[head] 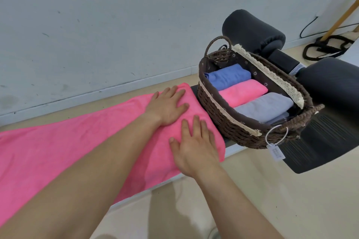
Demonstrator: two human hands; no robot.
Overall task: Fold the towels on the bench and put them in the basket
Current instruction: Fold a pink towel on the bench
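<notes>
- I see the left hand (168, 106) and right hand (194, 151) flat, fingers straight, pressing the pink towel (58, 151).
- Towel lies along the worktop (194, 89), its end just beside the basket (223, 116).
- Basket holds three folded towels (242, 93).

Both hands, left (168, 105) and right (195, 148), press flat on the pink towel (58, 153) beside the basket (223, 120).

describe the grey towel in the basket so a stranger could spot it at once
Find the brown wicker basket beside the spread pink towel. Three folded towels lie side by side inside. The grey towel is the only grey one, at the end nearest the white tag.
</notes>
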